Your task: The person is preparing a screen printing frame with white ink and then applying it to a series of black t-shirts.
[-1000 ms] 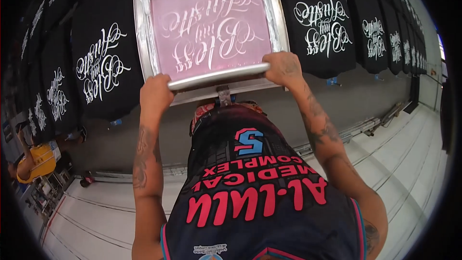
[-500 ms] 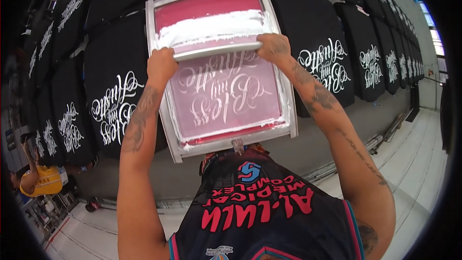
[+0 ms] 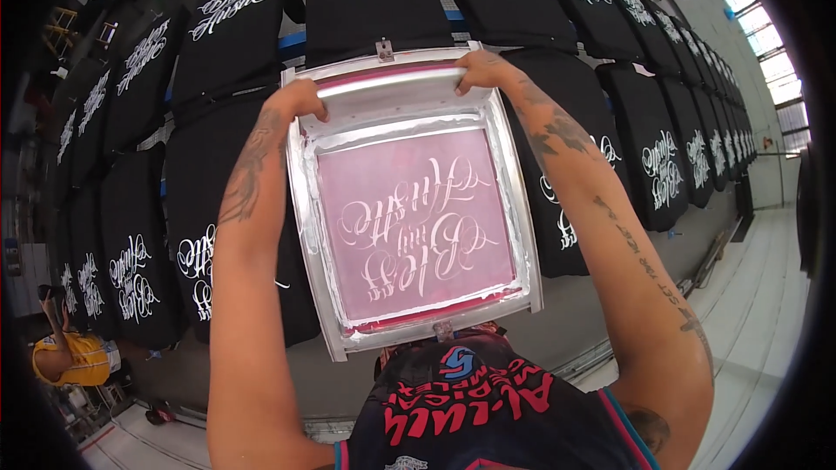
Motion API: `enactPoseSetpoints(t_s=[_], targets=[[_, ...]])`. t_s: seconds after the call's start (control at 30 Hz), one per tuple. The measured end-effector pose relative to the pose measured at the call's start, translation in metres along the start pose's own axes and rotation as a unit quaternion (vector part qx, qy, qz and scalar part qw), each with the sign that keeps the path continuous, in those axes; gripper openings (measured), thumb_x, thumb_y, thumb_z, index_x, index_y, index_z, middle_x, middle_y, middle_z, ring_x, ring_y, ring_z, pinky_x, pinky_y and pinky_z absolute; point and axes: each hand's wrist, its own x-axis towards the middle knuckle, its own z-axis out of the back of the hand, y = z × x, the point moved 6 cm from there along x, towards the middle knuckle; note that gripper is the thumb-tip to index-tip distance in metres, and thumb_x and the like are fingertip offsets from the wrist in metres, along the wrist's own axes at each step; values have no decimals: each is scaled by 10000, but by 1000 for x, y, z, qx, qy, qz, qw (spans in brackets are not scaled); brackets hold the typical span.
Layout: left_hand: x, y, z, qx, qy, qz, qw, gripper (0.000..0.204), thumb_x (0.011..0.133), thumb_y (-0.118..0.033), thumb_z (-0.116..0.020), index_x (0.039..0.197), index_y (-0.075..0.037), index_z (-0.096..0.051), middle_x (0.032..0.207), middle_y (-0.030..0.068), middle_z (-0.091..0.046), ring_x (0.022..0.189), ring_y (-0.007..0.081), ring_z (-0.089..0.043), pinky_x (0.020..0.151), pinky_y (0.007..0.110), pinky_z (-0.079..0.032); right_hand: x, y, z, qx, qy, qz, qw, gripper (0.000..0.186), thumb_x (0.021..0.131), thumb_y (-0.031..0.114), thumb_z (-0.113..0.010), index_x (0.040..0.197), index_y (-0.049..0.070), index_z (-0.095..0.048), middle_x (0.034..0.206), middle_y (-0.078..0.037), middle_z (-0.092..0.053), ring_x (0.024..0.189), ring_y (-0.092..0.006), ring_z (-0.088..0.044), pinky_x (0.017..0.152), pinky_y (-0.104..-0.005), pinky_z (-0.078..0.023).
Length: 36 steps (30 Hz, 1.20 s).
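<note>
A silver squeegee [image 3: 392,103] lies across the far end of a screen-printing frame [image 3: 522,235]. My left hand [image 3: 296,106] is closed on its left end, with the thumb on the near face. The right end is gripped by my right hand [image 3: 482,72], also with the thumb in front. The frame's pinkish mesh [image 3: 374,178] shows pale, ornate lettering that appears upside down. White ink [image 3: 312,244] is smeared around the mesh border. The squeegee hides the far part of the mesh, and its blade edge is hard to make out.
Black shirts [image 3: 557,96] with white lettering lie in two long rows on both sides and beyond the frame. Metal clamps [image 3: 384,50] sit at the frame's far and near ends. A person in a yellow top [image 3: 77,357] is at the lower left. White floor [image 3: 740,331] extends at right.
Both hands have carried the squeegee to the frame's far end and tipped it, so its broad face shows. The thick white ink band is no longer visible. The view has shifted, showing more far-row shirts.
</note>
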Motion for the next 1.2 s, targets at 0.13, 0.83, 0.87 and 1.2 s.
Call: enactPoseSetpoints(t_s=[0.13, 0.83, 0.87, 1.2], targets=[[-37, -17, -19, 156, -290, -64, 942, 537, 720, -250, -829, 1172, -22, -653, 1207, 163, -646, 1132, 367, -612, 954, 471, -490, 32, 32, -16, -55, 114, -5, 992, 676, 634, 295, -791, 1238, 19, -664, 1203, -219, -680, 1128, -357, -648, 934, -410, -513], [-405, -139, -489, -545, -34, 221, 808, 580, 992, -541, -531, 765, -21, -648, 644, 79, -599, 646, 156, -551, 614, 349, -442, -3, 90, -59, -20, 5, 104, 994, 567, 702, 285, -742, 1242, 126, -679, 1116, -160, -718, 1067, -341, -666, 927, -432, -512], [-403, -137, -488, -535, -39, 200, 820, 579, 992, -543, -521, 757, -32, -658, 664, 107, -627, 651, 189, -588, 629, 360, -458, -17, 94, -64, -21, -20, 120, 992, 508, 722, 260, -733, 1217, 152, -690, 1049, -160, -726, 1032, -348, -671, 912, -442, -515], [-372, -122, -487, -523, 21, -11, 852, 570, 1019, -497, -459, 749, -43, -672, 663, 143, -630, 661, 291, -626, 680, 417, -487, -217, 145, -146, -32, -67, 165, 984, 361, 729, 99, -608, 1073, 149, -705, 1019, -85, -728, 971, -326, -685, 850, -451, -548]])
